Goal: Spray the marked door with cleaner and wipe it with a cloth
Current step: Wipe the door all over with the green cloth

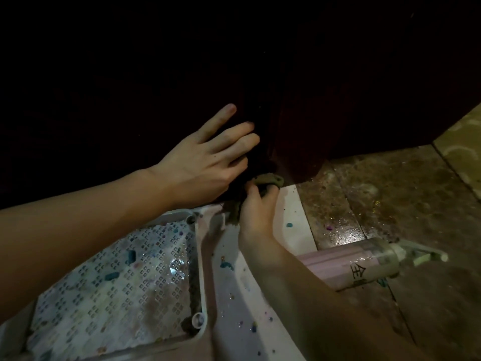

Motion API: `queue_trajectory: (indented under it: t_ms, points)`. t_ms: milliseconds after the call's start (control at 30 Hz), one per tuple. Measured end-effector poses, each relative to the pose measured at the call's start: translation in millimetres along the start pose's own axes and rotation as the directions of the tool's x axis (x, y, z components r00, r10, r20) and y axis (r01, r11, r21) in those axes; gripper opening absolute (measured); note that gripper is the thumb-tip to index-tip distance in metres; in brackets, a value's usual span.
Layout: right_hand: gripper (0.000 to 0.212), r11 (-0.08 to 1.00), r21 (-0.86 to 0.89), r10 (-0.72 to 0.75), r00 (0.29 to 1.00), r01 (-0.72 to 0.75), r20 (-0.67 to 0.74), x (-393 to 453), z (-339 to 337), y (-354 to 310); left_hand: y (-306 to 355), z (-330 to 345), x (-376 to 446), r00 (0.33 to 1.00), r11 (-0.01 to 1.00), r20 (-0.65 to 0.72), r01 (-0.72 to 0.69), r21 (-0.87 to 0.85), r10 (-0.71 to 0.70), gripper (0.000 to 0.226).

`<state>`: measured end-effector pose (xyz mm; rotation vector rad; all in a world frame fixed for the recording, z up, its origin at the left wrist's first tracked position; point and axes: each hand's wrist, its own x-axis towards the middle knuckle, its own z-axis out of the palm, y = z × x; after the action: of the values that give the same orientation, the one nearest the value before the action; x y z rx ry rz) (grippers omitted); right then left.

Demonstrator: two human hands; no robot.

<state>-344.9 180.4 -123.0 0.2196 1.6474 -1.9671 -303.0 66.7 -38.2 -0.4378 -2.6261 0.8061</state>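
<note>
A very dark, reddish-brown door [325, 100] fills the upper part of the view, and its bottom edge meets the floor. My left hand [205, 162] lies flat against the door with its fingers spread. Just below it, my right hand [256, 207] is closed on a crumpled brownish cloth [268, 179] and presses it against the door's bottom corner. A pink spray bottle [364, 264] with a white trigger head lies on its side on the floor, to the right of my right forearm.
A white perforated plastic panel [117, 282] with a raised frame lies on the floor at lower left, stained and glittery. A white strip [294, 212] with paint specks runs beside it. The brown floor [377, 199] at right looks wet and dirty.
</note>
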Motion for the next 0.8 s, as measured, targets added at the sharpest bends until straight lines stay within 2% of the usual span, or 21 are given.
queue_trajectory:
  t_ms: [133,333,467,533,667,800]
  points:
    - [0.047,0.983,0.181,0.006,0.999,0.001,-0.038,15.7,-6.2,-13.7,1.6,3.7,-21.5,0.998,1.0,0.06,-0.01,0.006,0.01,0.043]
    - [0.04,0.998,0.058,0.033,0.997,-0.029,-0.072,-8.1,32.3,13.0,-2.6,3.2,-53.3,0.997,1.0,0.072,-0.003,0.023,0.001,0.046]
    - [0.047,0.993,0.039,0.113,0.993,-0.114,0.041,-29.2,54.1,23.9,-9.5,1.4,-72.0,0.996,1.0,0.091,-0.003,0.021,0.001,0.046]
    - [0.044,0.98,0.118,0.153,0.986,-0.16,0.065,-29.4,46.6,21.0,-14.6,0.1,-85.7,0.997,0.999,0.083,0.004,0.039,-0.007,0.046]
    - [0.051,0.919,0.327,0.243,0.969,-0.219,-0.036,-2.5,42.8,1.4,-28.0,-9.5,-120.3,0.996,0.997,0.089,-0.002,0.083,-0.006,0.047]
    - [0.065,0.919,0.285,0.311,0.945,-0.272,-0.099,-13.8,83.1,4.9,-46.0,-23.6,-156.3,0.996,0.995,0.083,0.015,0.099,-0.023,0.047]
